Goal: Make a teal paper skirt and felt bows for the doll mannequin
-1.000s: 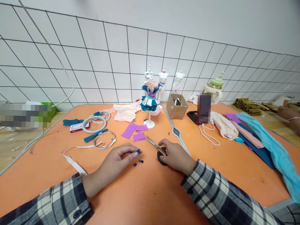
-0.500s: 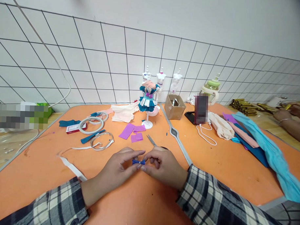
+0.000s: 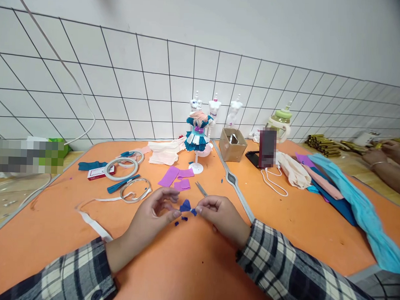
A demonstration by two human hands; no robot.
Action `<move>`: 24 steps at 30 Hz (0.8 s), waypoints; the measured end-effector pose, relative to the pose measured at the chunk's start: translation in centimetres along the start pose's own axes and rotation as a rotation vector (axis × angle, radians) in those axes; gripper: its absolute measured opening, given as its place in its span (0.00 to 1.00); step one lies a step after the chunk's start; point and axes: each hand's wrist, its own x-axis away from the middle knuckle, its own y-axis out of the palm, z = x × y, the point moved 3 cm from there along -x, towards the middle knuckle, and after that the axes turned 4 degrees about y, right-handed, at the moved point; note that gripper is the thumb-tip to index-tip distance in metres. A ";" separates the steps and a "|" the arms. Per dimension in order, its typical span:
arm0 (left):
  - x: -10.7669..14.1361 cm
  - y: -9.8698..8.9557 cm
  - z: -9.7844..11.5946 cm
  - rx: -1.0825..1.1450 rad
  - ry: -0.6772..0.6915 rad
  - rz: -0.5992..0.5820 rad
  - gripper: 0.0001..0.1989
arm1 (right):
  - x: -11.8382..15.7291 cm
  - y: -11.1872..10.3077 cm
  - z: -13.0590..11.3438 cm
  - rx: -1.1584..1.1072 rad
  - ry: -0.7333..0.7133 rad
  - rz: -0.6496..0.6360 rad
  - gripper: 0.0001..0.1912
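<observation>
A small blue bow with a pale middle hangs just above the orange table. The thumb and forefinger of my right hand pinch its right end. My left hand is beside the bow's left end, thumb and fingers apart, with nothing held between them. Small dark blue scraps lie below the bow. Just beyond my right hand are scissors, their handles hidden by it. Purple cloth pieces lie past my left hand.
A mini dress form in a teal and white dress stands at the back, near a cardboard box. Tape rings are at left. A phone and blue cloth are at right. Another person's hands show far right.
My left fingers have opened and moved off the bow, which now hangs tilted from my right hand. Blue scraps on the table have come into sight below it.
</observation>
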 end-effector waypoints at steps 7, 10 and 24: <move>-0.2 1.6 0.2 -0.009 -0.060 -0.200 0.11 | -0.4 0.8 0.7 -0.198 0.014 0.060 0.18; -0.2 1.5 0.3 0.001 -0.103 -0.112 0.10 | -0.6 1.8 1.3 -0.155 0.029 0.041 0.17; 2.3 2.9 0.9 0.639 -0.575 -0.793 0.15 | 1.5 0.5 -1.4 0.301 -0.649 -0.471 0.33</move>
